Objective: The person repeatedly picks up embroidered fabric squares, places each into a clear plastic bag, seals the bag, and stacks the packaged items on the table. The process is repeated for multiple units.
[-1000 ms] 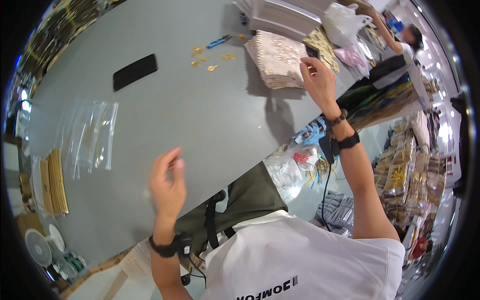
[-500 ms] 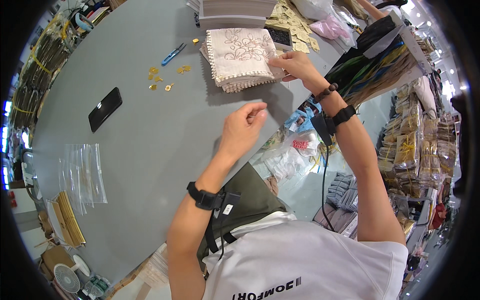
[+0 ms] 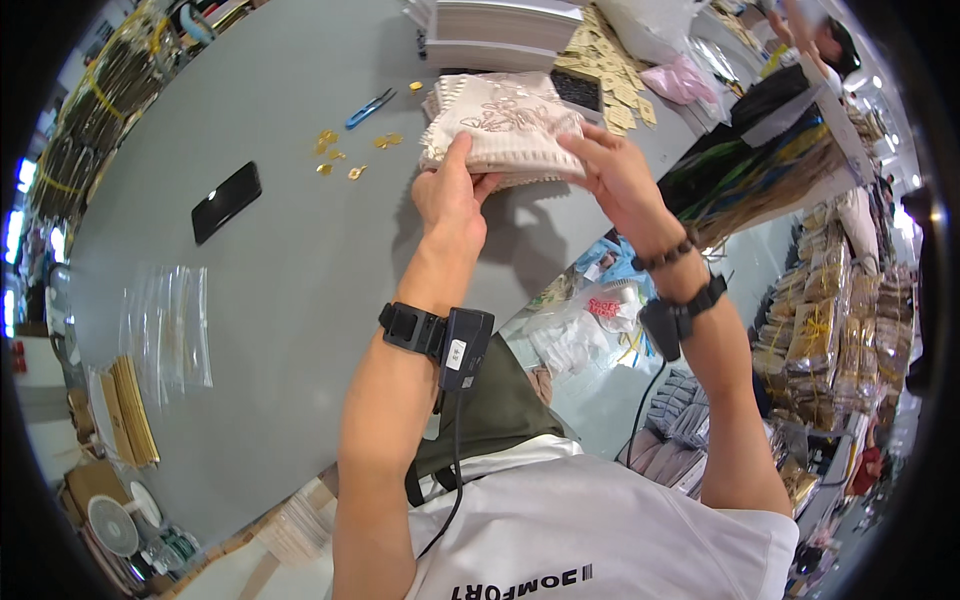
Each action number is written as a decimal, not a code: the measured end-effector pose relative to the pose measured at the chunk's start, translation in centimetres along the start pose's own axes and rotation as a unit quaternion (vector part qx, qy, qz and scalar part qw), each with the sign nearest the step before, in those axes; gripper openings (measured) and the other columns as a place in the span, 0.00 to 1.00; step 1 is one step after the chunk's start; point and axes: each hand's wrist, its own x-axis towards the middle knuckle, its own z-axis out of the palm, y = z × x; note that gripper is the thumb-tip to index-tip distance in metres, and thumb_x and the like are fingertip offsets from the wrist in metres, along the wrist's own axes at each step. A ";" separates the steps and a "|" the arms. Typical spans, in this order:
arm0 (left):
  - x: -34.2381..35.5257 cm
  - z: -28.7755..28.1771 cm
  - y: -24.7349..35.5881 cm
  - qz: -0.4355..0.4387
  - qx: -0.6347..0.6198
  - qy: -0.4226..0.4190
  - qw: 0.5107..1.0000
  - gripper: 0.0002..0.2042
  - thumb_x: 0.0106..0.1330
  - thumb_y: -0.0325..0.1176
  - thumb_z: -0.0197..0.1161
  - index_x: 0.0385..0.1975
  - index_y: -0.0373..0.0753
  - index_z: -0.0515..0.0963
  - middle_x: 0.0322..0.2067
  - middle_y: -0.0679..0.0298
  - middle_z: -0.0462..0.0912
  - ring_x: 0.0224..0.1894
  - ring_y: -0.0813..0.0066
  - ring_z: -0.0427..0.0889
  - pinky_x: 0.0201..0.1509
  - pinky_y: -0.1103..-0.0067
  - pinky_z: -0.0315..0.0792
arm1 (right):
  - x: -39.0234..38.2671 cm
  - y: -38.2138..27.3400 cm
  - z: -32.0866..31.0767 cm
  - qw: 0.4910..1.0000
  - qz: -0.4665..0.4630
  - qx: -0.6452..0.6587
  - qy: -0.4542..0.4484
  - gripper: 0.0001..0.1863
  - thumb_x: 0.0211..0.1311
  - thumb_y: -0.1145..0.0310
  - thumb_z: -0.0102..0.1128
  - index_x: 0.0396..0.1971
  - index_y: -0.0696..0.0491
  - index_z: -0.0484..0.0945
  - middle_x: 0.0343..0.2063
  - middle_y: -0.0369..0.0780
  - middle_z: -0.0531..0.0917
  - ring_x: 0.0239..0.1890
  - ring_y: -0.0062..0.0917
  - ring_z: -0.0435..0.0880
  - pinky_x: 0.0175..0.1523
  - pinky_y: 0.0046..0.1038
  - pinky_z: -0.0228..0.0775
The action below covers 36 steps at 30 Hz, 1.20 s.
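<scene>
A folded cream cloth (image 3: 510, 125) with brown embroidery and a small pompom trim lies on top of similar folded cloths at the far middle of the table. My left hand (image 3: 452, 205) grips its near left corner, thumb on top and fingers underneath. At the near right corner my right hand (image 3: 622, 180) pinches the same cloth. The near edge looks slightly lifted from the pile. Part of the lower cloths is hidden by the top one and my hands.
Behind the cloths stands a paper stack (image 3: 500, 40), with a dark box (image 3: 580, 92) beside it. Left of them lie blue thread snips (image 3: 370, 108), gold tags (image 3: 385, 140) and a black phone (image 3: 226, 202). Clear plastic bags (image 3: 165, 325) lie farther left, colored cords (image 3: 770, 160) at the right.
My left hand has moved up and forward from the bare table to take hold of the cloth. The cloth's near edge has risen, and my right hand has shifted to its near right corner.
</scene>
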 end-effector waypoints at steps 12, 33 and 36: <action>-11.8 -21.1 4.2 0.068 0.280 0.087 0.954 0.21 0.78 0.40 0.66 0.56 0.24 0.80 0.43 0.51 0.89 0.39 0.66 0.92 0.36 0.73 0.89 | -1.4 8.2 11.9 0.868 -0.338 -0.335 -0.140 0.12 0.66 0.72 0.69 0.47 0.59 0.86 0.30 0.45 0.89 0.29 0.30 0.89 0.36 0.31 0.80; -20.8 -25.0 4.7 0.282 0.617 0.185 0.711 0.20 0.65 0.37 0.78 0.53 0.35 0.83 0.46 0.55 0.84 0.32 0.66 0.84 0.35 0.70 0.78 | 3.0 10.6 20.5 0.855 -0.283 -0.358 -0.247 0.10 0.64 0.67 0.76 0.39 0.59 0.91 0.33 0.44 0.93 0.33 0.30 0.91 0.42 0.32 0.82; -22.2 -25.3 4.8 0.296 0.571 0.130 0.754 0.22 0.71 0.35 0.73 0.61 0.35 0.79 0.58 0.56 0.77 0.37 0.70 0.84 0.40 0.73 0.80 | -5.2 10.2 19.4 0.881 -0.188 -0.296 -0.317 0.09 0.66 0.66 0.77 0.42 0.53 0.92 0.42 0.41 0.91 0.39 0.23 0.87 0.47 0.28 0.80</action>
